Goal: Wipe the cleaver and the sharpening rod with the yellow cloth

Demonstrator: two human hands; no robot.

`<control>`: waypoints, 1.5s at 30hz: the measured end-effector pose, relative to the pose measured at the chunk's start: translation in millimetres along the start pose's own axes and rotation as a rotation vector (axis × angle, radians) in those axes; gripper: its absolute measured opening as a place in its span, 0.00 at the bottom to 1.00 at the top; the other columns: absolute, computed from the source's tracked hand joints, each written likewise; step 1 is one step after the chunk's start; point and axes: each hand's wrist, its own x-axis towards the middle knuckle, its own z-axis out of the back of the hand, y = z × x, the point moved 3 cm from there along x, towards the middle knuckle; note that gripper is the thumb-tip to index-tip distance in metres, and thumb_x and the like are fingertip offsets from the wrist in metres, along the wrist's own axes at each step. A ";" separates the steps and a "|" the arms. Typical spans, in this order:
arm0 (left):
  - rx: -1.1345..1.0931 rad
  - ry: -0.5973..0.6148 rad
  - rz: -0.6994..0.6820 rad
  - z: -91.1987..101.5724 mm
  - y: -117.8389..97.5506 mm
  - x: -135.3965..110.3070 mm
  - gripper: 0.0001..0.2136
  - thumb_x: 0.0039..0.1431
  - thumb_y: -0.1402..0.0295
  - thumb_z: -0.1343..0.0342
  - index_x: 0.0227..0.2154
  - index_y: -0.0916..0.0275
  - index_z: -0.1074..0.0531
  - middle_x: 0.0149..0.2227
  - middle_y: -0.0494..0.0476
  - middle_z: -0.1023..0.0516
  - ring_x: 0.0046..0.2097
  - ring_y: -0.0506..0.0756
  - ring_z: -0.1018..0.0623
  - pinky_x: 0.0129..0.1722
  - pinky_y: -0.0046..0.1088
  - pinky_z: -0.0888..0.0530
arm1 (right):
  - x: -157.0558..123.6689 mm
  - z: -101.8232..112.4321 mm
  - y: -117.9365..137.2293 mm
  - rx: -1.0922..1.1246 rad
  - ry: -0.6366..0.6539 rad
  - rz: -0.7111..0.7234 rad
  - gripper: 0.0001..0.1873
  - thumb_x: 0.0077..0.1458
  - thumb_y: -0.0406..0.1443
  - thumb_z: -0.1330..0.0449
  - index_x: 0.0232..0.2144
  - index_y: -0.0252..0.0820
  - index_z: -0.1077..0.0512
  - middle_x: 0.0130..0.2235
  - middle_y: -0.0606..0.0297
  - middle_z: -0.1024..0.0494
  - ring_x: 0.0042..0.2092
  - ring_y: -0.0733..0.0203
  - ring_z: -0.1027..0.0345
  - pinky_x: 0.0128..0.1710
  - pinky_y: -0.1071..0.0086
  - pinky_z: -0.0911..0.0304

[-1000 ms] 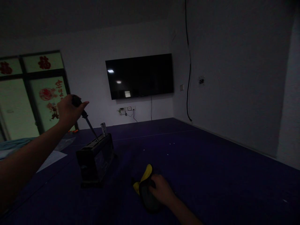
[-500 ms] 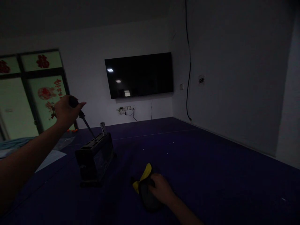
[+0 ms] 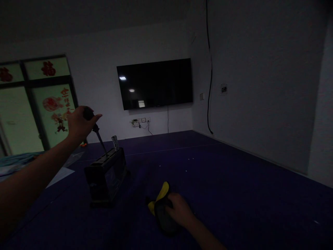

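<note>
My left hand (image 3: 80,123) is closed around the dark handle of a screwdriver (image 3: 101,141). The screwdriver slants down, and its tip meets the top of a black box-shaped holder (image 3: 100,189) with slots along its upper face. A pale, dark-patterned upright piece (image 3: 115,142) sticks out of the holder's far end. Lower down, my right hand (image 3: 179,210) grips a soft dark grey, black-edged item (image 3: 166,218) with yellow parts; its exact kind is unclear in the dim light. This item rests on or just above the purple surface.
The wide purple surface (image 3: 221,187) carries a few small white specks. At left lie a pale sheet (image 3: 61,175) and a bluish cloth (image 3: 19,159). A television (image 3: 156,83) hangs on the back wall, and a black cable (image 3: 210,86) dangles near the corner.
My left hand has shifted slightly right, bringing the screwdriver a little more upright with its tip still at the holder's top. My right hand and the grey-yellow item have barely moved.
</note>
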 end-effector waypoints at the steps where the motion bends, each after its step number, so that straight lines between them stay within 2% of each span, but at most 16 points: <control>1: 0.005 -0.001 -0.012 -0.4 -1.4 -0.1 0.16 0.49 0.56 0.41 0.35 0.64 0.30 0.34 0.58 0.24 0.37 0.55 0.26 0.42 0.32 0.32 | 0.2 -0.3 -0.2 0.000 0.001 -0.001 0.11 0.45 0.29 0.44 0.33 0.38 0.27 0.39 0.57 0.23 0.42 0.56 0.31 0.40 0.70 0.43; 10: -0.013 0.080 -0.004 -13.1 -2.7 -0.6 0.19 0.49 0.55 0.41 0.39 0.65 0.29 0.38 0.59 0.24 0.39 0.56 0.26 0.41 0.31 0.30 | -1.5 1.4 1.6 -0.003 -0.017 -0.009 0.11 0.46 0.29 0.45 0.34 0.39 0.26 0.39 0.58 0.23 0.42 0.56 0.32 0.40 0.69 0.43; 15: -0.044 0.038 0.054 -17.0 3.8 1.6 0.21 0.49 0.56 0.42 0.44 0.63 0.30 0.40 0.58 0.24 0.41 0.56 0.25 0.44 0.32 0.31 | -0.9 1.4 1.8 0.003 -0.015 0.001 0.10 0.46 0.29 0.45 0.32 0.40 0.26 0.38 0.59 0.23 0.41 0.57 0.32 0.39 0.70 0.44; 19: -0.053 -0.017 0.074 -19.8 8.3 2.6 0.24 0.50 0.58 0.41 0.48 0.66 0.32 0.45 0.61 0.25 0.45 0.57 0.26 0.48 0.34 0.32 | 0.2 -0.6 0.6 0.013 -0.011 0.005 0.10 0.46 0.29 0.45 0.32 0.38 0.26 0.38 0.59 0.23 0.41 0.57 0.31 0.39 0.70 0.44; 22: -0.034 -0.022 0.125 -24.0 12.6 5.7 0.25 0.50 0.60 0.41 0.49 0.69 0.34 0.44 0.64 0.25 0.44 0.59 0.25 0.46 0.35 0.30 | 0.8 -1.6 -0.4 0.021 -0.016 0.005 0.10 0.46 0.29 0.45 0.33 0.38 0.27 0.39 0.58 0.23 0.41 0.57 0.31 0.39 0.70 0.44; 28: 0.078 0.151 0.144 -45.0 18.1 22.0 0.26 0.53 0.62 0.42 0.52 0.71 0.36 0.47 0.68 0.26 0.47 0.61 0.26 0.47 0.36 0.31 | 1.9 -2.4 -2.8 0.026 -0.033 -0.006 0.08 0.46 0.30 0.44 0.31 0.39 0.27 0.37 0.59 0.23 0.40 0.57 0.31 0.38 0.70 0.44; 31: 0.085 0.218 0.151 -59.1 22.1 21.3 0.25 0.54 0.61 0.43 0.52 0.71 0.37 0.47 0.70 0.26 0.48 0.61 0.26 0.46 0.36 0.31 | 1.7 -3.4 -4.0 0.030 -0.027 -0.007 0.08 0.47 0.30 0.44 0.31 0.39 0.27 0.37 0.59 0.22 0.40 0.58 0.31 0.38 0.70 0.44; 39: 0.152 0.367 0.198 -92.1 42.7 -26.1 0.23 0.56 0.60 0.46 0.49 0.73 0.36 0.45 0.72 0.25 0.46 0.62 0.25 0.43 0.35 0.30 | -0.6 -3.1 -3.3 0.035 -0.029 -0.023 0.10 0.47 0.30 0.45 0.33 0.39 0.26 0.37 0.60 0.22 0.40 0.58 0.30 0.37 0.70 0.43; 45: 0.219 0.497 0.214 -99.0 56.2 -44.4 0.22 0.56 0.60 0.47 0.46 0.76 0.34 0.43 0.74 0.25 0.45 0.63 0.25 0.39 0.32 0.30 | -0.4 -4.3 -3.3 0.022 -0.045 -0.020 0.09 0.47 0.29 0.45 0.32 0.39 0.27 0.37 0.59 0.22 0.41 0.56 0.30 0.38 0.69 0.43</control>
